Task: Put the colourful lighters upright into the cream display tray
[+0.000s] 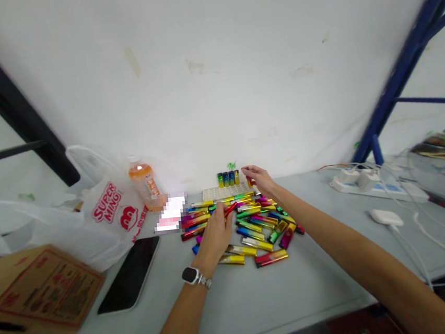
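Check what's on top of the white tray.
Four lighters stand upright in a row toward the back of the white tray. The right hand is at the tray's right end; whatever it covers there can't be seen.

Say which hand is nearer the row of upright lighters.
Right. The right hand is just to the right of the row of upright lighters; the left hand is farther off, on the near side, over the loose lighters.
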Demonstrator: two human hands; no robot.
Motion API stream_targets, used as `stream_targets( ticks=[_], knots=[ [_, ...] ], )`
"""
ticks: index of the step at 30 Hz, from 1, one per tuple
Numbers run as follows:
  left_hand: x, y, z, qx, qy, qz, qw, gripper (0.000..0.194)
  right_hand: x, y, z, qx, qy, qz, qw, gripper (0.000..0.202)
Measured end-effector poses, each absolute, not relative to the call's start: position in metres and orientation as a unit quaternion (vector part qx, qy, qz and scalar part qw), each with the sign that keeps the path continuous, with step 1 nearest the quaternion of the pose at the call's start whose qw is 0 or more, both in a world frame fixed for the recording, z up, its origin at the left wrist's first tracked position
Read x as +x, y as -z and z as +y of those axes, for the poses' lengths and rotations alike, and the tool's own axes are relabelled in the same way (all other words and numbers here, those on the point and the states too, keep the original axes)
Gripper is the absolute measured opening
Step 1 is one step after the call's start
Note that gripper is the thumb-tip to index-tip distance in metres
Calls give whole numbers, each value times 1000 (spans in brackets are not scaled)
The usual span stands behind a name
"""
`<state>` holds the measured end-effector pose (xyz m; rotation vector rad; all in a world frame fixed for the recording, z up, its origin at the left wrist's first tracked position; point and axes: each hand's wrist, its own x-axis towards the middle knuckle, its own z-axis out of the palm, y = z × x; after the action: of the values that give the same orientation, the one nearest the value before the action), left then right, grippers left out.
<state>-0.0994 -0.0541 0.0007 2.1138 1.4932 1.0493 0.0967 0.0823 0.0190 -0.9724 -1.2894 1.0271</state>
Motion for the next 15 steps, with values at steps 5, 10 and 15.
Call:
stream_targets(
  ticks=[5,10,15],
  knots=[
    [-98,-2,-55,749,-366,522,180,8,107,-21,104,-449,-251,-676,527,26],
    [-97,-3,-55,746,-367,524,184,8,112,-27,114,-448,-140,-731,495,27],
    [-97,-2,-54,742,-364,533,181,9,109,-26,117,-424,-138,-756,480,10]
  ],
)
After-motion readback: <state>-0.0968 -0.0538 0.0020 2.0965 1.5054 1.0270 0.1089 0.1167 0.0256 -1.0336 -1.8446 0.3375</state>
